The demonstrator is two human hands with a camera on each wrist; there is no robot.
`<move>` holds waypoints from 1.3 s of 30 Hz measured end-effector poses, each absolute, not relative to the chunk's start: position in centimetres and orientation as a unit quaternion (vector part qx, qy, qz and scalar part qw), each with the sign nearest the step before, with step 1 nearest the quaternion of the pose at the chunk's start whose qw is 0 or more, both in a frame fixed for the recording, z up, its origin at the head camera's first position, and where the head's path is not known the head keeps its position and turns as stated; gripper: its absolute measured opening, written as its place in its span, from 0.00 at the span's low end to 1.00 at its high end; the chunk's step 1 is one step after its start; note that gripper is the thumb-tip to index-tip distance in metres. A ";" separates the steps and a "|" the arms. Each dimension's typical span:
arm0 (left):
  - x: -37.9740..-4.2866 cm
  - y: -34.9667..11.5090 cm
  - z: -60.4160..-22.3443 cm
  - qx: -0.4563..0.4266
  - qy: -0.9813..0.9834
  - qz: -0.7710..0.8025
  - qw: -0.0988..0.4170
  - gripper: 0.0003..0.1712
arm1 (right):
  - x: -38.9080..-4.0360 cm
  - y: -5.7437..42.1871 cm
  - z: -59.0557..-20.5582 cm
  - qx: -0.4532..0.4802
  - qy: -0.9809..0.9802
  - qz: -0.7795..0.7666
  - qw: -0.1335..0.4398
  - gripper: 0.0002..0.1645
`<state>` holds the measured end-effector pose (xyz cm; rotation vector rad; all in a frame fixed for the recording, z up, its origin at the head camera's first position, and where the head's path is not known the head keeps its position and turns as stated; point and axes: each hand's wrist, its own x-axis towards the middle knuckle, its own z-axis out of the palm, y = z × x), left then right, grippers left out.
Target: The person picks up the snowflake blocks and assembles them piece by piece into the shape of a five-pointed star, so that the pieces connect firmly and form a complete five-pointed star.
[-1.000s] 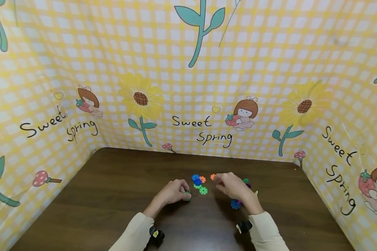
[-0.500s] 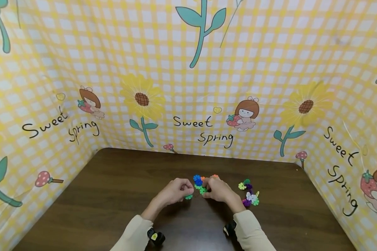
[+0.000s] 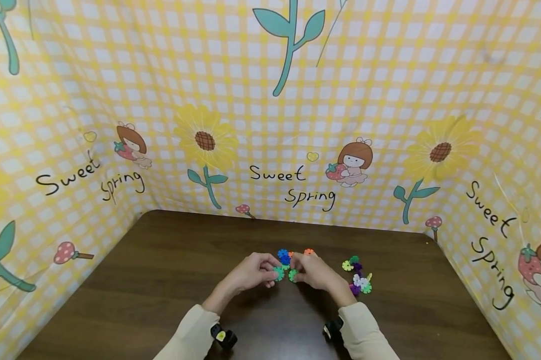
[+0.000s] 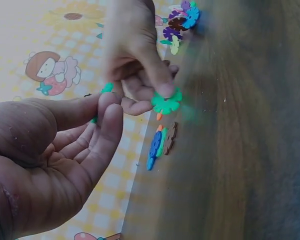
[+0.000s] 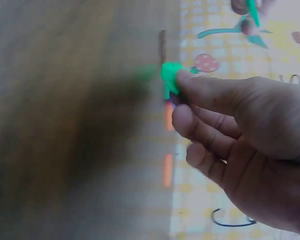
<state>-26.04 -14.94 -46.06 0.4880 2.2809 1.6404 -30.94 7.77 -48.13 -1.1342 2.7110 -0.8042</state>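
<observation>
Over the dark tabletop, I see two hands turned toward each other, the left hand pinching a teal disc and the right hand pinching a bright green disc. From the left grip, the bright green disc lies just to the right across a narrow gap, nearly face-on in the left wrist view, whereas the teal disc stands nearly edge-on in the right wrist view
</observation>
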 end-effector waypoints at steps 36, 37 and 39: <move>-26.3 -14.7 -45.6 0.131 0.754 0.619 0.179 0.13 | -28.8 8.3 -43.4 -0.417 0.854 -0.309 -0.043 0.03; -26.3 -14.6 -45.5 0.134 0.754 0.618 0.179 0.13 | -28.8 8.3 -43.4 -0.418 0.853 -0.309 -0.044 0.03; -26.3 -14.6 -45.5 0.135 0.753 0.618 0.181 0.13 | -28.8 8.2 -43.5 -0.422 0.852 -0.308 -0.042 0.02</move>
